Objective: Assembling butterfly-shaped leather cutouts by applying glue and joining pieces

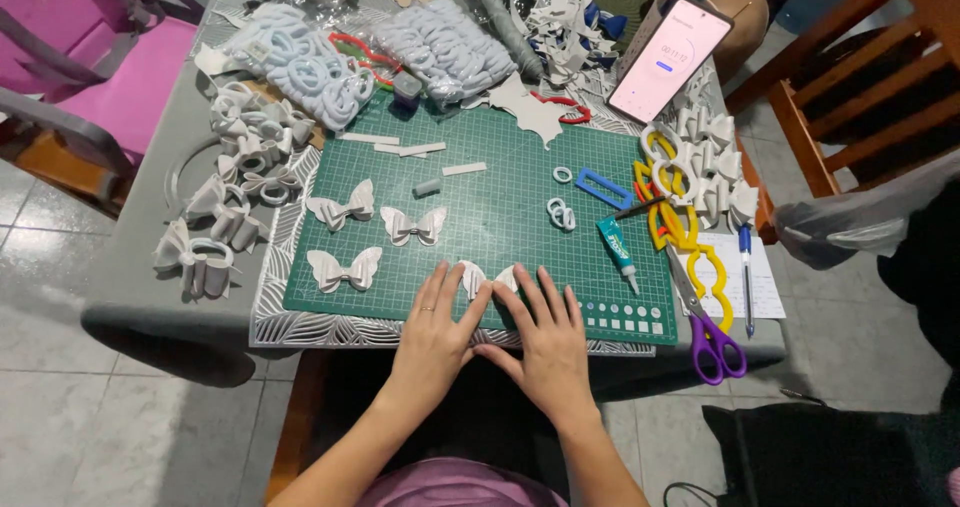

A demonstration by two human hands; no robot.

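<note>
Both hands, left hand point(437, 322) and right hand point(541, 332), lie flat with fingers spread, pressing a white bow point(487, 278) onto the green mat point(500, 182); shaping seems underway, needing steady pressure.

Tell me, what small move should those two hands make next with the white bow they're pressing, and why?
Probably lift the fingers and check the fold. Both the left hand and right hand lie flat on the white bow on the green mat, hiding most of it. Three finished bows lie alongside, so it likely joins them.
</note>
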